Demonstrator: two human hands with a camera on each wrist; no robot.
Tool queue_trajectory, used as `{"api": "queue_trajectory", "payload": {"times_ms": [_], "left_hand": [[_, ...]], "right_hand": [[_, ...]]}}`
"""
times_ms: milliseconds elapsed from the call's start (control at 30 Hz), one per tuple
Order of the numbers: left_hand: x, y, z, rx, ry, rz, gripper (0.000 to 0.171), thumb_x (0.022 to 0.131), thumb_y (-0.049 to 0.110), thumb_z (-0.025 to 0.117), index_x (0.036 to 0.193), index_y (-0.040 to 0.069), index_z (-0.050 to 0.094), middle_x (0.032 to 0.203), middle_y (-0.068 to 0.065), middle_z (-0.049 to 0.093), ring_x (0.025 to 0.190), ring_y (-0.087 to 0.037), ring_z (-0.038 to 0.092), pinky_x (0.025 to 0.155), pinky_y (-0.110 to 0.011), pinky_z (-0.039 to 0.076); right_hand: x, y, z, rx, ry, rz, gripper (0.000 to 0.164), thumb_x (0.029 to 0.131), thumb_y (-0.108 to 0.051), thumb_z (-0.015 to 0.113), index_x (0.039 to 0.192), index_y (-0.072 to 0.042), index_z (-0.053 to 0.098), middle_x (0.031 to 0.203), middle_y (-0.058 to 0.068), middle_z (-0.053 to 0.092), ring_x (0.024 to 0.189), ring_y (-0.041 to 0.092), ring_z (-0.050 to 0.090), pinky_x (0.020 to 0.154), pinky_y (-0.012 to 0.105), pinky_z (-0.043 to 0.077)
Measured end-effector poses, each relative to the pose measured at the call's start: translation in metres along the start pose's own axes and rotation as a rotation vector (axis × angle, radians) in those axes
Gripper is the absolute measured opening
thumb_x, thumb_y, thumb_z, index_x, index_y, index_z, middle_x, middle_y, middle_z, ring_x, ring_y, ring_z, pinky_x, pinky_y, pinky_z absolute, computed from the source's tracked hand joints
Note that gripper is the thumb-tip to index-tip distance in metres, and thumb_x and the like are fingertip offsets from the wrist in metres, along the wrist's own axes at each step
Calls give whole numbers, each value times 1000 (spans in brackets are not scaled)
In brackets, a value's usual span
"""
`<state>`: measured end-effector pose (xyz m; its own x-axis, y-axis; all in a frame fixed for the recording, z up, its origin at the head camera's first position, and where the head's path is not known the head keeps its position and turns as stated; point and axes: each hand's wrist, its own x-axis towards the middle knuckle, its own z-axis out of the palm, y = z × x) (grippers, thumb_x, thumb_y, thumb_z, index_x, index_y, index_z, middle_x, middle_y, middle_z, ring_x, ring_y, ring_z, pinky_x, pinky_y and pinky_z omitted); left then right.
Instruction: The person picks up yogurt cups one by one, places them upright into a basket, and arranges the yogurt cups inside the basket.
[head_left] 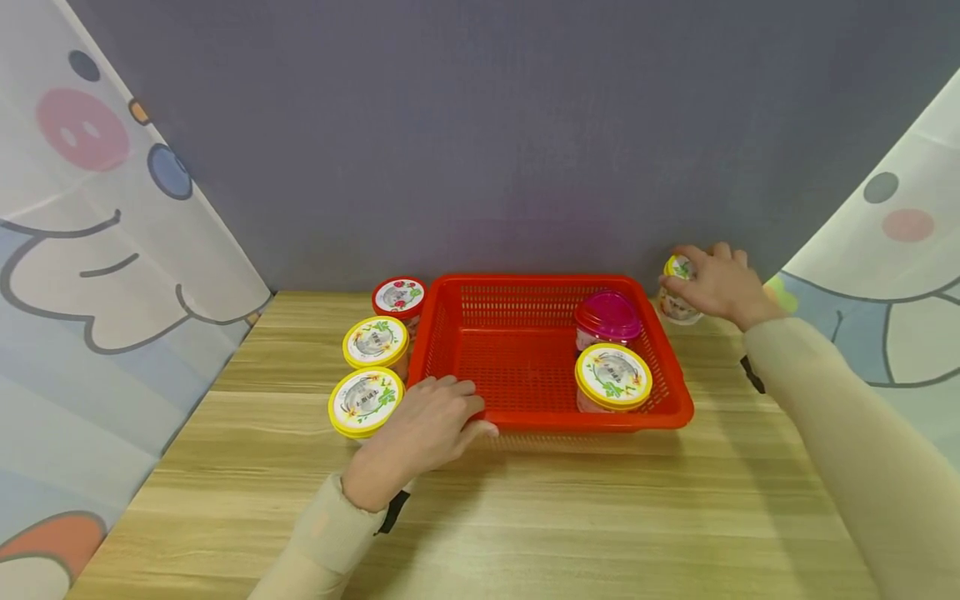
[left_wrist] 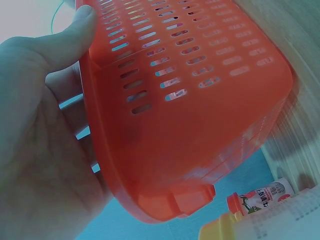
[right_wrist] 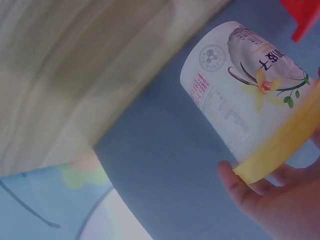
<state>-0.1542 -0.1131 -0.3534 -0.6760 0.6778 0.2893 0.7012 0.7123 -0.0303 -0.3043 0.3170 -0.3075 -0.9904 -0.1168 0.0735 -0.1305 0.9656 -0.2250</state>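
Observation:
At the front left corner of a red plastic basket (head_left: 504,420), my left hand (head_left: 431,421) grips the rim; the left wrist view shows the thumb on one side and the fingers on the other. Right of the basket, my right hand (head_left: 716,283) holds a white tub (right_wrist: 250,90) with a yellow lid by that lid. Grey wall shows between the tub's base and the table in the right wrist view. Inside the basket, on its right side, are a yellow-lidded tub (head_left: 613,377) and, behind it, a container with a magenta lid (head_left: 609,315).
Left of the basket stand two yellow-lidded tubs (head_left: 375,340) and a red-lidded tub (head_left: 400,296), in a row running back toward the wall. A grey wall (head_left: 480,133) closes off the back of the wooden table (head_left: 570,517). Patterned curtains (head_left: 112,250) hang at both sides.

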Motion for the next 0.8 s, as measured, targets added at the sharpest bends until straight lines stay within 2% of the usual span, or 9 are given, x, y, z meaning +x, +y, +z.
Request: {"api": "queue_trajectory", "payload": {"times_ms": [467, 800], "left_hand": [[1, 1, 1, 3, 6, 4, 36, 93, 46, 71, 70, 19, 61, 71, 6, 49, 69, -17, 54, 62, -30, 43], [1, 0, 0, 4, -3, -7, 32, 92, 44, 73, 73, 19, 65, 72, 6, 52, 68, -16, 53, 63, -30, 44]], "right_hand": [[2, -22, -24, -8, 43, -45, 73, 99, -61, 40, 151, -9, 40, 137, 40, 35, 116, 57, 33, 87, 74, 36], [6, -49, -39, 1, 15, -86, 74, 99, -60, 41, 154, -10, 38, 143, 39, 33, 122, 57, 31, 88, 74, 36]]}}
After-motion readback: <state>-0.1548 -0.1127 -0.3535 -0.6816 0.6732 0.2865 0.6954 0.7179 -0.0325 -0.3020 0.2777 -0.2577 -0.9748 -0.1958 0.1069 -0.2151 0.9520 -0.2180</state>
